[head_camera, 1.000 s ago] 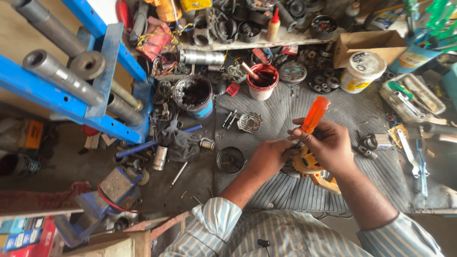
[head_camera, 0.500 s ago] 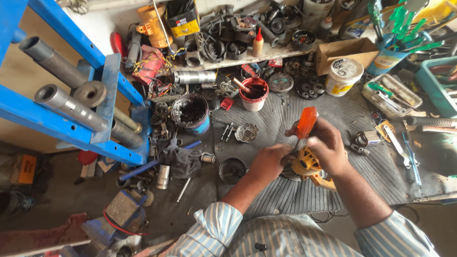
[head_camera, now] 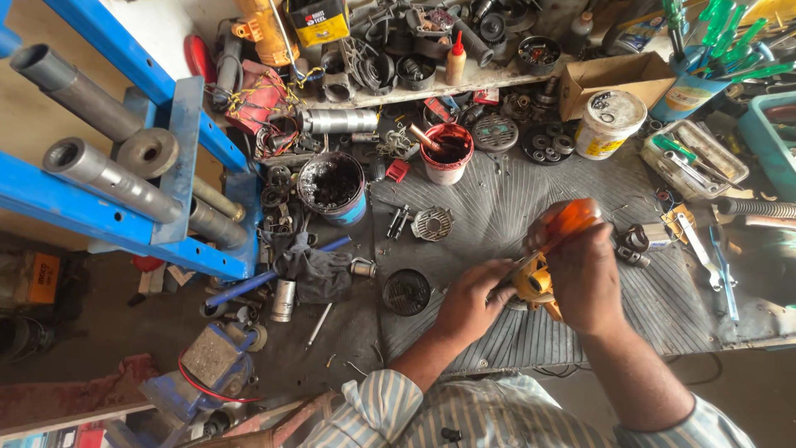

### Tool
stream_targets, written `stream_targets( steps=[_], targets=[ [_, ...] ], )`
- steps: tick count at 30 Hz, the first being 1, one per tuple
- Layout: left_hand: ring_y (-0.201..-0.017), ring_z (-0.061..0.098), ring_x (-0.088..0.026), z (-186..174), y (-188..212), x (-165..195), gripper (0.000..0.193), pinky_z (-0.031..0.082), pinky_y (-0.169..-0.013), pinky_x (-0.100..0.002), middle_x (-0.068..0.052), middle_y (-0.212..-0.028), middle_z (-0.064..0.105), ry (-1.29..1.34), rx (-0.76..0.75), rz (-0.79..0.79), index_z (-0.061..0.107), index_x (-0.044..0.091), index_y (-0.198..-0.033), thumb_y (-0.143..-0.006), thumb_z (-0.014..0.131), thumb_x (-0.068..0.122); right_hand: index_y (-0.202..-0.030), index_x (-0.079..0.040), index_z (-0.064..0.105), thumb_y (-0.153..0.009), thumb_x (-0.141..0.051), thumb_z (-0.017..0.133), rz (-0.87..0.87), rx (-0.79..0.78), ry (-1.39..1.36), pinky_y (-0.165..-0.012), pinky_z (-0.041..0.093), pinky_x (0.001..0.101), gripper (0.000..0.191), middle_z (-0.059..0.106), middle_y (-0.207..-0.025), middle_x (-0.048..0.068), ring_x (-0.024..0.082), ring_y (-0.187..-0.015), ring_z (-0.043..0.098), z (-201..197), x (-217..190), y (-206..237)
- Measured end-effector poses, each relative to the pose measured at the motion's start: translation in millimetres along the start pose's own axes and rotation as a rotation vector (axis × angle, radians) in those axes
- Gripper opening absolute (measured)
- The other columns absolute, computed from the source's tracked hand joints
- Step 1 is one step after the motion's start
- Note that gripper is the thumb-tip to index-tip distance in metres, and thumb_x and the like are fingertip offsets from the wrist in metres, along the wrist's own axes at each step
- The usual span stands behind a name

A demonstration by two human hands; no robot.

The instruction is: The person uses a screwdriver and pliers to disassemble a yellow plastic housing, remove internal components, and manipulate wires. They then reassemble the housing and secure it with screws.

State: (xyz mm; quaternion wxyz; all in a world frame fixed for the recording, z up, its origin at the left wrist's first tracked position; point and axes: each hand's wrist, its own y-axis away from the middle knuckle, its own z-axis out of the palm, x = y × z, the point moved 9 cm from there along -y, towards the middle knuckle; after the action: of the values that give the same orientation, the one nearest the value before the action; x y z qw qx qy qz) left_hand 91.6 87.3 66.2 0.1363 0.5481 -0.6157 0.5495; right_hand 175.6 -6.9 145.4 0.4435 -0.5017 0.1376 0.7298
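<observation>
- While you are gripping the orange-handled screwdriver (head_camera: 572,222) in your right hand (head_camera: 584,278), fist wrapped around the handle, you are driving its tip into the small yellow-orange power-tool housing (head_camera: 535,286) lying on the ribbed grey rubber mat (head_camera: 497,207).
- Your left hand (head_camera: 468,303) is pinching the housing beside the tip; a slipping blade is likely heading for those fingers.
- The housing is resting unclamped, so it is liable to be twisting away.
- Loose screws are risking rolling toward the round black grille (head_camera: 406,292).
</observation>
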Motion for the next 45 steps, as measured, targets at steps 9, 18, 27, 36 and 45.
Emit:
stream_targets(
  steps=[9, 18, 27, 36, 45],
  targets=[
    [-0.105, 0.072, -0.034, 3.9, -27.5, -18.9, 0.031, 0.058, -0.090, -0.041, -0.013, -0.114, 0.074, 0.006, -0.161, -0.120, 0.071, 0.005, -0.116, -0.086, 0.071, -0.001, -0.121, -0.001, 0.051, -0.112, -0.058, 0.033, -0.023, -0.051, 0.296, -0.086, 0.043, 0.0333, 0.060, 0.054, -0.100, 0.009, 0.017, -0.090, 0.047, 9.0, -9.5, -15.9],
    [-0.103, 0.073, -0.032, 5.9, -29.3, -15.8, 0.030, 0.059, -0.087, -0.039, -0.011, -0.113, 0.074, -0.021, -0.189, -0.138, 0.070, 0.005, -0.114, -0.085, 0.071, -0.003, -0.120, -0.001, 0.051, -0.111, -0.057, 0.033, 0.009, -0.022, 0.307, -0.089, 0.042, 0.0325, 0.060, 0.054, -0.100, 0.009, 0.017, -0.093, 0.048, 0.5, -7.7, -9.6],
    [-0.096, 0.074, -0.032, 8.3, -27.6, -13.1, 0.024, 0.059, -0.082, -0.040, -0.009, -0.109, 0.075, -0.133, -0.152, -0.157, 0.072, 0.006, -0.106, -0.083, 0.073, -0.001, -0.107, 0.000, 0.055, -0.104, -0.064, 0.041, 0.120, -0.102, 0.044, -0.088, 0.042, 0.0337, 0.065, 0.056, -0.100, 0.008, 0.017, -0.096, 0.052, 2.4, -11.6, -7.4],
    [-0.127, 0.062, -0.038, 11.6, -30.9, 4.3, 0.079, 0.052, -0.105, -0.044, -0.021, -0.138, 0.059, 0.050, -0.323, 0.012, 0.047, 0.003, -0.147, -0.083, 0.086, 0.030, -0.103, 0.000, 0.055, -0.106, -0.036, 0.047, -0.029, 0.084, 0.462, -0.084, 0.045, 0.0304, 0.038, 0.059, -0.096, 0.009, 0.016, -0.089, 0.054, 16.7, -67.9, 0.2],
    [-0.128, 0.067, -0.033, 44.8, -41.3, 6.2, 0.086, 0.054, -0.107, -0.040, -0.017, -0.136, 0.066, 0.114, -0.427, -0.116, 0.053, 0.006, -0.141, -0.072, 0.091, 0.041, -0.094, 0.000, 0.053, -0.110, -0.031, 0.045, -0.074, -0.109, 0.233, -0.075, 0.042, 0.0317, 0.036, 0.053, -0.088, 0.011, 0.017, -0.081, 0.048, 11.1, -49.8, -0.8]
  ],
)
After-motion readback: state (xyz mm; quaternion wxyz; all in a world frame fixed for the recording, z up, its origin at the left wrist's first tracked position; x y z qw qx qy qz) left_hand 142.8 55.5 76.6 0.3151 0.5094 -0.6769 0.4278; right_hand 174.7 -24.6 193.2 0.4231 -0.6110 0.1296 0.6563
